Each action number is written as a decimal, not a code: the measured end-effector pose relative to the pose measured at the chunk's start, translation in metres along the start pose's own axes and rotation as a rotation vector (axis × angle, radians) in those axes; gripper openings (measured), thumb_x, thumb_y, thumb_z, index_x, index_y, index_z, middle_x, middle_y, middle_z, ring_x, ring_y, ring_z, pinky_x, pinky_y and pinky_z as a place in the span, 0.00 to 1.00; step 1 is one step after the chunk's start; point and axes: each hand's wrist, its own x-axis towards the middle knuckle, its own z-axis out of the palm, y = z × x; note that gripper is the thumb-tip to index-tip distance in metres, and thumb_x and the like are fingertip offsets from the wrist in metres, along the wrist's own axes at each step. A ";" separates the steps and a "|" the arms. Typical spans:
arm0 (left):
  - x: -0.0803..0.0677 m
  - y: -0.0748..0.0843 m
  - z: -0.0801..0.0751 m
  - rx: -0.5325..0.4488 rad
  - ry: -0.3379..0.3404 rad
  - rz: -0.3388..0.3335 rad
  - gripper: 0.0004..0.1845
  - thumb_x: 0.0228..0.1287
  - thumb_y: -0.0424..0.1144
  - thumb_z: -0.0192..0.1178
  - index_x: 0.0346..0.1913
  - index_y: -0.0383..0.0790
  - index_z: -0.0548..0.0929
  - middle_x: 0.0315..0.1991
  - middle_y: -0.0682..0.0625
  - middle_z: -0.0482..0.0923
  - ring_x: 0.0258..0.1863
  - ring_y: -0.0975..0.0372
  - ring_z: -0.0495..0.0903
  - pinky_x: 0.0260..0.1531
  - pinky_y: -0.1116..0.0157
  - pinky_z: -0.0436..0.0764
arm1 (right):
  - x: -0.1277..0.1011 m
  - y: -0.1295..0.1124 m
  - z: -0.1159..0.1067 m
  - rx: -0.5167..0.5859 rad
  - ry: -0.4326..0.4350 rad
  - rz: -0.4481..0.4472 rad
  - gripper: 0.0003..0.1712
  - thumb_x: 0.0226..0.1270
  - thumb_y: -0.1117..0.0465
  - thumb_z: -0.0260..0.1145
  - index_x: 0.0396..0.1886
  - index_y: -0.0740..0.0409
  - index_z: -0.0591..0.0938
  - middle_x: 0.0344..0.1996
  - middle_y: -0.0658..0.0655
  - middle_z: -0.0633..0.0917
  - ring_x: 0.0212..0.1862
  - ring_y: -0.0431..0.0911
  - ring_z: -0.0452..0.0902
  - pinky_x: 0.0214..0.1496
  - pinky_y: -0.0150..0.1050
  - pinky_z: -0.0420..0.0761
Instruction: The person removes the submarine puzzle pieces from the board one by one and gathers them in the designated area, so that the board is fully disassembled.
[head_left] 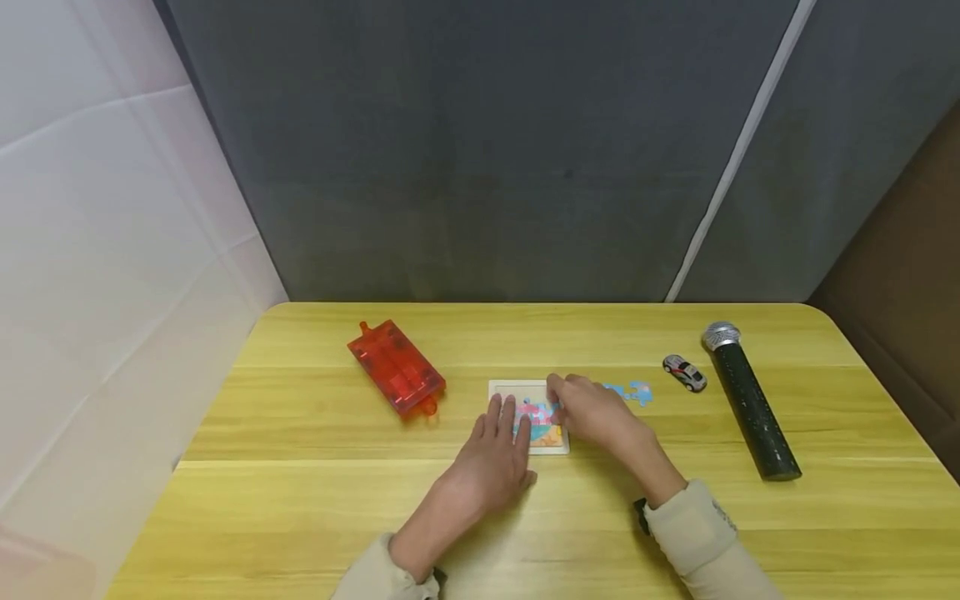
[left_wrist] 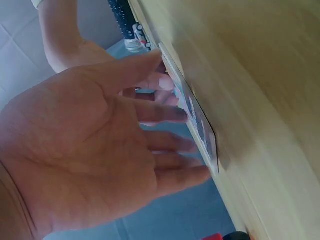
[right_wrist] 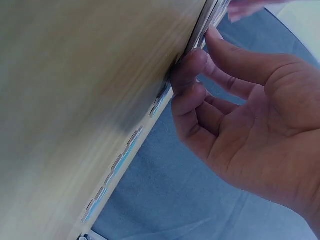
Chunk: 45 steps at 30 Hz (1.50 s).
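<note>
Head view puts the work at the middle of the yellow bench [head_left: 315,508]: a small jigsaw is being filled in, and the step in hand looks like seating a piece into the white puzzle tray [head_left: 517,388].

Nearest, the left hand [head_left: 491,462] lies with fingers straight and slightly spread, tips resting on the tray's left edge and on the coloured part already laid. It grips nothing; from the left wrist view the palm [left_wrist: 85,150] is open and the fingertips [left_wrist: 192,172] press the tray's thin side, as if steadying it.

Just beyond, at about two o'clock from it, the right hand [head_left: 592,412] has its fingers curled down over the tray's right side. The right wrist view shows the bent fingertips [right_wrist: 192,62] against the tray's edge [right_wrist: 200,30]; whether they pinch a piece I cannot tell, since the tips hide it.

Loose blue puzzle pieces [head_left: 630,392] lie on the bench at three o'clock of the tray, apart from it. My judgement is that the next move calls for a light, level push to settle the piece, with the left hand keeping the tray from sliding.

Farther out sit a toy car [head_left: 684,372] and a black microphone [head_left: 750,404] at three o'clock, and a red plastic case [head_left: 396,367] at ten o'clock.
</note>
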 end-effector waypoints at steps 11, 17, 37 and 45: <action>0.021 -0.012 0.041 -0.124 0.023 0.141 0.37 0.87 0.54 0.54 0.89 0.44 0.60 0.89 0.32 0.47 0.90 0.41 0.48 0.85 0.47 0.60 | -0.001 -0.002 0.000 -0.024 0.013 -0.006 0.09 0.76 0.69 0.73 0.44 0.57 0.79 0.36 0.55 0.82 0.32 0.46 0.73 0.32 0.39 0.78; 0.033 -0.018 0.058 -0.064 0.022 0.152 0.37 0.88 0.57 0.52 0.90 0.47 0.57 0.89 0.32 0.48 0.90 0.42 0.48 0.85 0.47 0.61 | 0.014 0.023 0.022 -0.035 0.113 -0.105 0.17 0.70 0.70 0.78 0.41 0.54 0.76 0.34 0.53 0.80 0.30 0.46 0.72 0.29 0.39 0.75; 0.009 0.001 0.019 -0.022 -0.018 0.089 0.38 0.86 0.54 0.57 0.89 0.46 0.61 0.88 0.33 0.52 0.89 0.43 0.52 0.84 0.50 0.64 | 0.004 0.009 0.000 0.060 0.100 -0.134 0.16 0.69 0.77 0.69 0.32 0.53 0.76 0.28 0.47 0.81 0.30 0.41 0.72 0.33 0.35 0.72; 0.018 -0.004 0.035 -0.063 -0.005 0.095 0.37 0.87 0.52 0.54 0.89 0.45 0.58 0.89 0.33 0.48 0.90 0.42 0.48 0.85 0.49 0.61 | 0.001 0.017 -0.011 0.142 0.062 -0.098 0.13 0.76 0.73 0.69 0.34 0.54 0.76 0.27 0.48 0.79 0.30 0.41 0.70 0.34 0.35 0.71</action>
